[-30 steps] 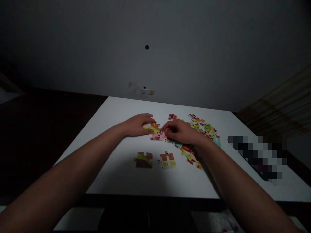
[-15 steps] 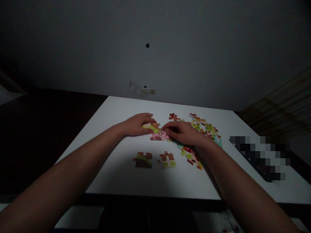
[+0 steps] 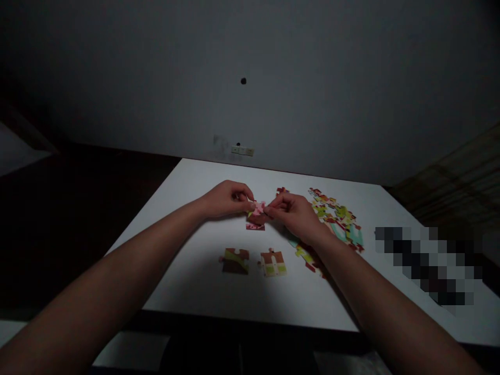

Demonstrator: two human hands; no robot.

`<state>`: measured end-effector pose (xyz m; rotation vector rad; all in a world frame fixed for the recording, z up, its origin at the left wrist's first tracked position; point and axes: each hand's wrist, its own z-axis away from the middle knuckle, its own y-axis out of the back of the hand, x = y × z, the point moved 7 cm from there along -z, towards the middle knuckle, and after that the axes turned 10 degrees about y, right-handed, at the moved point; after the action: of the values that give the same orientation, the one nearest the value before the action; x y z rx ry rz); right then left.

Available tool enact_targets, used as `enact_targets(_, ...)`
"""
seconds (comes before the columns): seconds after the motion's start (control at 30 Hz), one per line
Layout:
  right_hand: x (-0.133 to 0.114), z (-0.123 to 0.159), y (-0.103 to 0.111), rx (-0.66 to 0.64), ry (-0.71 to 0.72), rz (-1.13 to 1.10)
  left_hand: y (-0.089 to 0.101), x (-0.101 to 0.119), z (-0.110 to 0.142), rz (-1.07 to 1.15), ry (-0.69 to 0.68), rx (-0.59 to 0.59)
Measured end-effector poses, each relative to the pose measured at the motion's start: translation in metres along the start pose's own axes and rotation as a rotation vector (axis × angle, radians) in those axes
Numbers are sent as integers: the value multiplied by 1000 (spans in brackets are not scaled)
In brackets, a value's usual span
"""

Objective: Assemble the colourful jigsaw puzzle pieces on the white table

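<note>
Between my two hands is a pink puzzle piece (image 3: pixel 258 208), lifted a little over the table. My left hand (image 3: pixel 230 200) pinches its left side with thumb and fingertips. From the other side, my right hand (image 3: pixel 292 212) has its thumb and forefinger closed on the right edge. Just below, a pink-bottomed puzzle piece (image 3: pixel 255 226) lies on the table, partly covered by what is held above. Nearer to me lie a brown-and-green puzzle piece (image 3: pixel 236 261) and a brown, white and green puzzle piece (image 3: pixel 274 263), apart from each other.
A heap of colourful puzzle pieces (image 3: pixel 339 219) spreads to the right, partly behind my right forearm. A red piece (image 3: pixel 282 190) lies behind my right hand. A pixelated dark object (image 3: pixel 425 265) is at the right of the white table (image 3: pixel 187 297). A wall with a socket (image 3: pixel 242 150) stands behind.
My left hand has gone from lying flat over the joined pieces to pinching. The pink piece has come up off the table between both hands. The view has shifted slightly.
</note>
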<state>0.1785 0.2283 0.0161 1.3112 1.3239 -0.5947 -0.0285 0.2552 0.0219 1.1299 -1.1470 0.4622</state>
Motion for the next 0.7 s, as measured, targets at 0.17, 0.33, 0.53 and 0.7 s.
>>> enact_targets(0.17,-11,5,-12,-59,35,91,-5,-3,1,90,43,-125)
enact_targets(0.33,-24,7,-9,-145,207,490,8,-10,2,-81,80,-197)
enact_targets(0.53,-26,10,-15,-308,324,613,6,-17,3,-209,113,-231)
enact_targets(0.7,-30,15,-23,-397,428,663,3,-13,4,-304,60,-241)
